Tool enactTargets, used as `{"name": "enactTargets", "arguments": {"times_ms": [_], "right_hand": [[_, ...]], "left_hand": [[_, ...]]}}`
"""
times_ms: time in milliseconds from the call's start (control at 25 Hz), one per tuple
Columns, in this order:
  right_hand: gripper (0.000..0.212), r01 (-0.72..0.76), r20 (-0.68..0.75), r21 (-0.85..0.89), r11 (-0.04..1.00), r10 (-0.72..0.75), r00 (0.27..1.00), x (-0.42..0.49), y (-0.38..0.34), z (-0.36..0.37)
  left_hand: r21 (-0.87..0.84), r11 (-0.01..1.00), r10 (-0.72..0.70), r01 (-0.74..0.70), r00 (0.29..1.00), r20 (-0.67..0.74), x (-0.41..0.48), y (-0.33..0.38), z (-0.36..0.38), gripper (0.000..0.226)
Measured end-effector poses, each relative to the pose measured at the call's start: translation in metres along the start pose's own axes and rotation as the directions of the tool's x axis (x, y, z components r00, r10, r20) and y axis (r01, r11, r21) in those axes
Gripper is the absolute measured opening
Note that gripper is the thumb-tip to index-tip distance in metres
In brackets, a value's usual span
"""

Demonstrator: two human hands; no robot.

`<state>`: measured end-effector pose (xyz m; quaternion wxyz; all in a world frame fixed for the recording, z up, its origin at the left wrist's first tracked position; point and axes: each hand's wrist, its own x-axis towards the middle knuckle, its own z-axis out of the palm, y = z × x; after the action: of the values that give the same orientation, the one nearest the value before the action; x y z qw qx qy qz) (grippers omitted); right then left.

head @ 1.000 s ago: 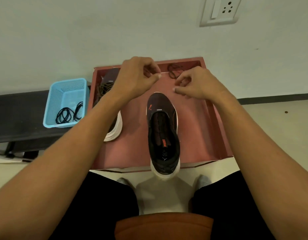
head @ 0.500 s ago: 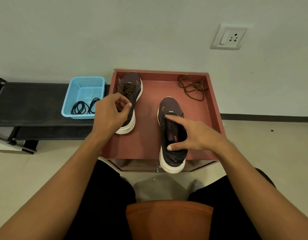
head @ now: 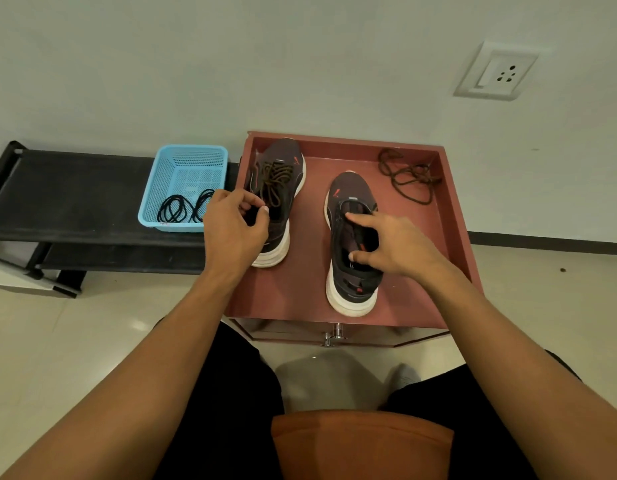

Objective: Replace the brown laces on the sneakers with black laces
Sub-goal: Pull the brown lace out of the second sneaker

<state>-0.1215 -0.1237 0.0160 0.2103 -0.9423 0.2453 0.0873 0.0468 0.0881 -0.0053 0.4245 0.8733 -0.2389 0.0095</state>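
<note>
Since the unlaced sneaker [head: 350, 192] under the right hand [head: 393, 244] shows bare eyelets, I judge it ready for a black lace. The laced sneaker [head: 283, 150], just beyond the left hand [head: 234, 226], carries its brown laces [head: 276, 178].

Right hand: spread over the shoe's opening, index finger straight on the tongue, thumb tip on the near collar, nothing pinched. Left hand: fingers curled, thumb meeting index at the laced sneaker's collar. Whether it pinches a lace end or nothing, I cannot tell.

Black laces [head: 182, 209]: a loose coil in the blue basket [head: 189, 161], just left of the left hand. Loose brown lace [head: 409, 178]: a heap beyond the right hand, at the far corner of the red-brown tray [head: 307, 289] that holds both sneakers.

Handling, as judged: laces are light, limp and tangle-prone, so take one by its stiff tip and draw it free of the coil rather than grabbing the bundle. Sneakers are light, with a soft upper and a firm white sole. Steady one by the heel or sole so the eyelet rows stay open.

Hard to make out: eyelets on the unlaced shoe are dark on dark, and the right hand covers its right-hand row. How many black laces lie in the coil is unclear. The left hand hides the laced sneaker's heel. A black bench [head: 75, 188] carries the basket, and its left end is cut off.
</note>
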Motion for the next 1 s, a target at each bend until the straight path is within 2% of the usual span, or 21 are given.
{"name": "enactTargets", "arguments": {"times_ms": [160,320,440,720,800,880,920,1000], "right_hand": [[0.079,-0.027,-0.007,-0.024,0.999,0.026,1.000,0.042,-0.008,-0.015],[0.075,-0.043,-0.023,-0.016,0.999,0.042,0.999,0.067,-0.009,-0.025],[0.077,-0.065,-0.019,-0.015,0.998,0.065,0.998,0.072,-0.008,-0.026],[0.070,-0.067,-0.054,0.023,0.998,0.068,0.996,0.062,-0.009,-0.026],[0.052,-0.006,-0.193,0.043,0.999,0.014,0.981,0.054,-0.017,-0.034],[0.036,0.121,-0.403,0.103,0.987,-0.070,0.912,0.046,-0.036,-0.038],[0.033,0.191,-0.458,0.148,0.970,-0.104,0.883,0.042,-0.051,-0.037],[0.027,0.259,-0.447,0.165,0.952,-0.162,0.880,0.043,-0.082,-0.027]], "left_hand": [[0.027,0.999,-0.018,0.018,1.000,-0.003,0.002,0.000,0.006,0.003],[0.028,1.000,0.008,-0.009,1.000,0.010,0.003,0.000,0.009,0.009],[0.009,0.999,0.048,-0.048,0.999,0.023,0.000,0.000,0.012,0.015],[0.040,0.998,0.038,-0.041,0.997,0.066,-0.007,0.008,0.012,0.025],[0.065,0.997,0.038,-0.043,0.996,0.076,-0.008,0.008,0.009,0.027],[0.089,0.995,0.046,-0.054,0.995,0.090,-0.006,0.004,0.006,0.028],[0.099,0.993,0.052,-0.062,0.994,0.100,-0.005,0.003,0.006,0.027],[0.143,0.986,0.069,-0.086,0.991,0.118,-0.005,0.002,0.005,0.025]]}}
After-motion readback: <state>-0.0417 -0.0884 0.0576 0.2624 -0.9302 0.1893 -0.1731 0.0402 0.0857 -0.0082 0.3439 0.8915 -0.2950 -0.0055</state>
